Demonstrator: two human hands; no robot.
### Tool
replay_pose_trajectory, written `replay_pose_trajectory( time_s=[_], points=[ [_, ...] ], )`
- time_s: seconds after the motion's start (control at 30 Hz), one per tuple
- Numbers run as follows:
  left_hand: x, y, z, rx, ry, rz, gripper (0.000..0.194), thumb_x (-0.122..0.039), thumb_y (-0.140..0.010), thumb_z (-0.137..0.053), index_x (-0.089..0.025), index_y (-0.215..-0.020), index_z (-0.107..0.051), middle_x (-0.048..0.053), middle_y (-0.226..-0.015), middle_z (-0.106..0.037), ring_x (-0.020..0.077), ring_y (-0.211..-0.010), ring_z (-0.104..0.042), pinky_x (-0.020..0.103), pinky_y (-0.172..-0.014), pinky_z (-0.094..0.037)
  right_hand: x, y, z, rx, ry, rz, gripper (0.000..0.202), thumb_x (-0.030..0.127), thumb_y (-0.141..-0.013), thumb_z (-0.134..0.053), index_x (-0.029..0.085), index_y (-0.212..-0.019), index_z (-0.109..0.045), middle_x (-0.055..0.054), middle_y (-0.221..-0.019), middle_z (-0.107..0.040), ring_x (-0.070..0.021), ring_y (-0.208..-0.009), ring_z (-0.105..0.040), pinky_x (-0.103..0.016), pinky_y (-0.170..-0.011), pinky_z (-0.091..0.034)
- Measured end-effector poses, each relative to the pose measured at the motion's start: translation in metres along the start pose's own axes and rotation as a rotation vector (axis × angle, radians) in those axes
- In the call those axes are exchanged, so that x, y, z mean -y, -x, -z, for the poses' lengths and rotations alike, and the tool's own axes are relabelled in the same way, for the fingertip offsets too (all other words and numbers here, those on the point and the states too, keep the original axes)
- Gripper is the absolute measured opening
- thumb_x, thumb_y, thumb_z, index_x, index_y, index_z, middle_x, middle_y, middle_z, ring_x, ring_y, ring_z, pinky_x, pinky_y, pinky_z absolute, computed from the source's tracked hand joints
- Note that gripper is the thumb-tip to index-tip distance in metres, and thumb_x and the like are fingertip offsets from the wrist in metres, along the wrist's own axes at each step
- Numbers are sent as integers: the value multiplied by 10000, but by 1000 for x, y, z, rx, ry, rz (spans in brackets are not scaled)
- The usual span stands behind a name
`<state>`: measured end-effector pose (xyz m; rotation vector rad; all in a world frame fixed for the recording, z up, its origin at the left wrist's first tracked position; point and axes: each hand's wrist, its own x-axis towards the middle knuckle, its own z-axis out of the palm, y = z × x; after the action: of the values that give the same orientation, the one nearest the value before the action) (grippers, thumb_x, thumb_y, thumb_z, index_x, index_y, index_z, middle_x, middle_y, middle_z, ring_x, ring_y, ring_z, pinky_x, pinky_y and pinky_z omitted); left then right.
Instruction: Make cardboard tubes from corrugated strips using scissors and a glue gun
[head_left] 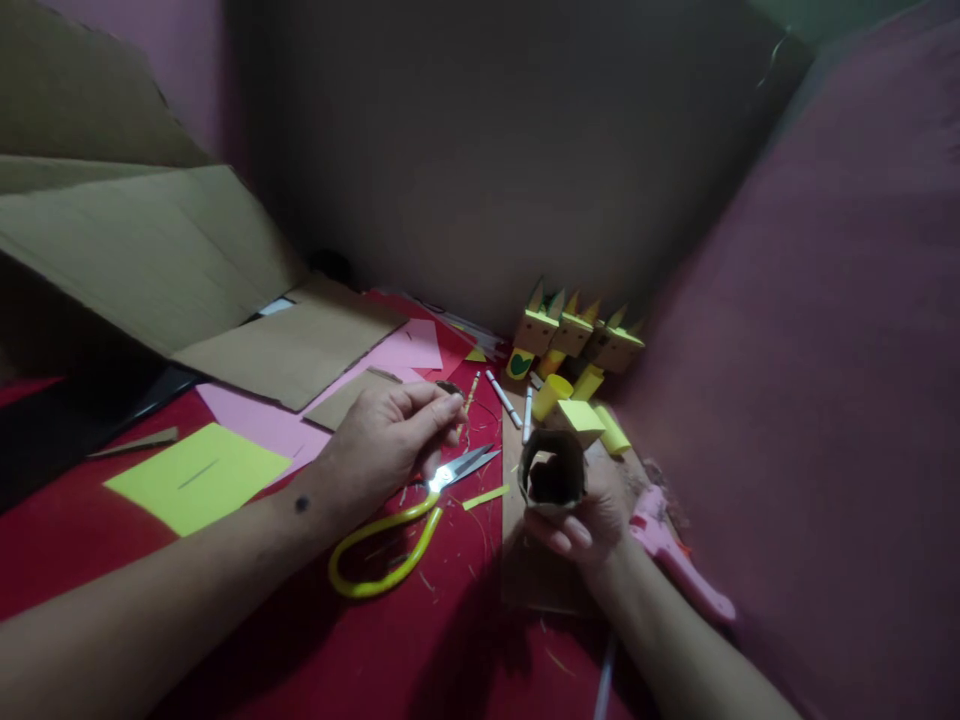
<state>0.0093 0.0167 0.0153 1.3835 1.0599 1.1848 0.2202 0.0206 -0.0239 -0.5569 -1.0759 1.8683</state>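
My right hand [592, 520] is wrapped round a brown cardboard tube [553, 470], whose dark open end faces me. Just behind the tube shows a small yellow-topped box [577, 420]; I cannot tell whether they are joined. To the left, my left hand [397, 430] is closed in a pinch with a small dark scrap [450, 388] at the fingertips, too small to name surely. Beneath that hand lie yellow-handled scissors [386, 540], blades partly apart, on the red tabletop [420, 650]. A thin yellow paper strip [486, 497] rests beside the blades.
Several box-headed cardboard figures [574, 335] stand at the back right. White markers [502, 398] lie before them. A pink glue gun [679, 555] is beside my right wrist. Yellow paper [199, 478], cardboard sheets [292, 340] and a large open carton [142, 250] occupy the left.
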Motion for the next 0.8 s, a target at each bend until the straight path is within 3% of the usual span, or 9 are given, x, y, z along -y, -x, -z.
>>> replay_pose_trajectory(
  time_s=[0.2,0.4,0.63,0.8],
  points=[
    [2,2,-1,9,-47,-33,305,-374,-871,-546,-154,-661,-577,-35,-443,-510,49,-364,-405,152,-369,-306,3,1,-4,163,87,-21,481,571,-559,-756,194,-381,-516,61,-234,-391,-51,-167,-287,-156,-234,-229],
    [-5,5,-4,4,-72,-46,299,-350,-863,-547,-161,-632,-566,-35,-444,-529,51,-365,-411,158,-381,-320,4,4,3,16,339,-118,567,739,-511,-661,212,-379,-500,69,-213,-323,-69,-189,-327,-186,-295,-325],
    [-7,8,-5,8,-134,-57,309,-361,-854,-527,-177,-607,-553,-40,-400,-489,64,-355,-386,179,-379,-296,-2,6,10,-59,310,-162,504,631,-554,-683,208,-377,-475,68,-229,-328,-54,-223,-329,-172,-312,-314],
    [-7,9,-2,-1,-79,-86,278,-350,-833,-554,-181,-612,-569,-40,-418,-506,72,-363,-418,185,-393,-330,-2,4,8,-68,236,-98,399,511,-548,-738,187,-414,-547,48,-255,-401,-54,-216,-314,-185,-295,-314]
  ],
)
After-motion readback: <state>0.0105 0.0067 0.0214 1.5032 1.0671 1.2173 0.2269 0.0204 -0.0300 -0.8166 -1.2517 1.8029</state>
